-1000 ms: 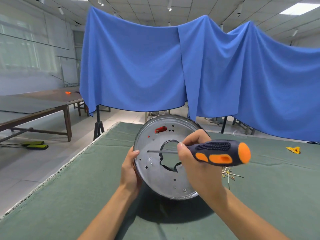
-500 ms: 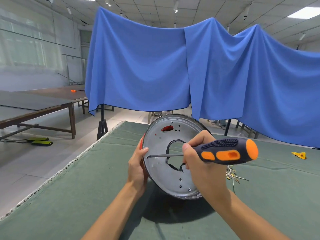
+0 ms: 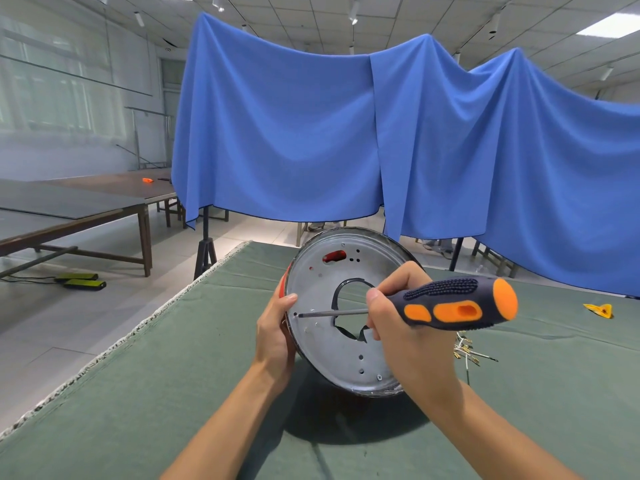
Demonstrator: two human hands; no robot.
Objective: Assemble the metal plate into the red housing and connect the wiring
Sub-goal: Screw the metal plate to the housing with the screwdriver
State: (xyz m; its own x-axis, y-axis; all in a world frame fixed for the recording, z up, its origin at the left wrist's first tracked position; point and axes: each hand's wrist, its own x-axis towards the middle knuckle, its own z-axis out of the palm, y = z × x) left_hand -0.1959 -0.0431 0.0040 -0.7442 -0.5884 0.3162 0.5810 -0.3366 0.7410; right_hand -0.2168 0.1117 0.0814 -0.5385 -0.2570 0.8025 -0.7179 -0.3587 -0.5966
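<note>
At nine o'clock: screwdriver [image 3: 415, 308] tip has slid out to a rim hole of the metal plate [image 3: 322, 341].
Hands: right hand [image 3: 401, 327] grips the screwdriver; left hand [image 3: 275, 336] clasps the red housing [image 3: 282, 284] edge.
Meaning: screw-driving probably begins.

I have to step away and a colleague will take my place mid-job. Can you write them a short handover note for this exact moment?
Left hand grips the left rim of the metal plate, which sits in the red housing, tilted up off the green table.
Right hand holds the screwdriver, tip at a hole near the left rim.
Done: plate seated; one screw visible at lower rim.
Left: other holes unscrewed; wires lie loose to the right.
</note>
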